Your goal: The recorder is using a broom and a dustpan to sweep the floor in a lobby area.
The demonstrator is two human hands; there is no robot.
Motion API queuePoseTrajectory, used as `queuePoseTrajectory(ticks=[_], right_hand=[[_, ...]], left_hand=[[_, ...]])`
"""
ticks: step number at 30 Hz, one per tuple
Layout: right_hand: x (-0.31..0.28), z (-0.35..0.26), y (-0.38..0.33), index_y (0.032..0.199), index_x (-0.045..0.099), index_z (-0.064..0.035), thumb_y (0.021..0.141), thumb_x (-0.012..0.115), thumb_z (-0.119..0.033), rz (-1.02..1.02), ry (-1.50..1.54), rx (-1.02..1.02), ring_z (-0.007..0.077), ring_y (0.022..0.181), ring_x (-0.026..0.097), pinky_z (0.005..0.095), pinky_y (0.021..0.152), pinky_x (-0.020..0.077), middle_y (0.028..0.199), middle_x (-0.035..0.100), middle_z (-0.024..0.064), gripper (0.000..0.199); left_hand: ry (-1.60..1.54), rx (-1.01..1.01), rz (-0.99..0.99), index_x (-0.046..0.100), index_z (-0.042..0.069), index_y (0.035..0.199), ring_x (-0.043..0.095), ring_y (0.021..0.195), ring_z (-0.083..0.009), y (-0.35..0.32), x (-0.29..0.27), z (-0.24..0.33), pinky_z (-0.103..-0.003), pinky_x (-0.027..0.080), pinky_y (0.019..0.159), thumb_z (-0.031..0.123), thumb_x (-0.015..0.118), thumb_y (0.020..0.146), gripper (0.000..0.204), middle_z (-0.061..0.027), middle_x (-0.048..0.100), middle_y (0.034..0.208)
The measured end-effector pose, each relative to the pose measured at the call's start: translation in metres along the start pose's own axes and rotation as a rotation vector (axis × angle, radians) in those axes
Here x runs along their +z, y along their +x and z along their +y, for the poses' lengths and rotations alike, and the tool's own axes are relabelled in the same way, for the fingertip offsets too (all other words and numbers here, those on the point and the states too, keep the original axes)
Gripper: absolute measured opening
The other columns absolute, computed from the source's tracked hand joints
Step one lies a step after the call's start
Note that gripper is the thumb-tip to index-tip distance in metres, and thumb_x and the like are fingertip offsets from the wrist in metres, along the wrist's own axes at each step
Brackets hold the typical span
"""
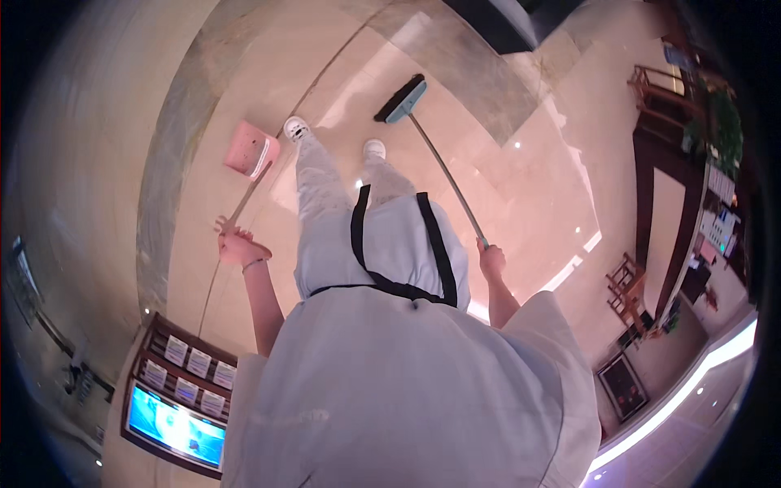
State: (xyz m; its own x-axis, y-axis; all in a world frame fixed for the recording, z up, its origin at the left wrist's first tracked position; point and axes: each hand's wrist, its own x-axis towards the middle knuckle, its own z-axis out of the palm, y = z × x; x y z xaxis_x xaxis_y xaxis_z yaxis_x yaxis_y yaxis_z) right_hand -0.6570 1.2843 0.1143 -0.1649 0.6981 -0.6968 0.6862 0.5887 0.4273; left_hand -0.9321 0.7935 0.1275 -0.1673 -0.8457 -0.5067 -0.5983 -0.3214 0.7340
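A long-handled broom stands out ahead on the right, its blue head [407, 99] and dark bristles on the tiled floor. My right hand [491, 262] is closed round the upper end of the broom's thin handle [446, 169]. To the left, a pink dustpan [250, 151] rests on the floor beside my left shoe, with small dark bits inside it. Its handle [251, 193] slants back to my left hand [237, 244], whose fingers curl about the top end; part of the grip is hidden.
My white shoes [296, 128] stand between dustpan and broom. At lower left is a rack with leaflets [187, 363] above a lit screen [176, 426]. Wooden chairs [626, 286] and a dark-edged counter [661, 220] line the right. A dark object [504, 23] juts in at the top.
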Motion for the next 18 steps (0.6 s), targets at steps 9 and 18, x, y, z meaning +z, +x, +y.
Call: queuePoseTrajectory(ticks=[9,18], right_hand=[[-0.003,-0.063,-0.019,0.07,0.061,0.0046,0.074,0.04,-0.065,0.05,0.267,-0.078,0.037,0.074,0.059,0.0449,0.065,0.0455,0.071,0.059,0.0242,0.073],[-0.1,-0.279,0.032,0.085,0.06,0.0029,0.073,0.045,-0.062,0.195,0.426,-0.192,0.035,0.088,0.057,0.042,0.073,0.0451,0.09,0.059,0.0227,0.068]], left_hand=[[-0.052,0.11,-0.125,0.044,0.006,0.059,0.032,0.039,-0.0067,-0.012,-0.003,0.029,-0.02,0.027,0.036,-0.003,0.049,0.065,0.012,-0.0016,0.044,0.053],[0.02,0.045,-0.269,0.045,0.003,0.063,0.035,0.038,-0.009,0.037,-0.017,0.035,-0.02,0.029,0.034,-0.005,0.046,0.063,0.008,-0.0026,0.042,0.052]])
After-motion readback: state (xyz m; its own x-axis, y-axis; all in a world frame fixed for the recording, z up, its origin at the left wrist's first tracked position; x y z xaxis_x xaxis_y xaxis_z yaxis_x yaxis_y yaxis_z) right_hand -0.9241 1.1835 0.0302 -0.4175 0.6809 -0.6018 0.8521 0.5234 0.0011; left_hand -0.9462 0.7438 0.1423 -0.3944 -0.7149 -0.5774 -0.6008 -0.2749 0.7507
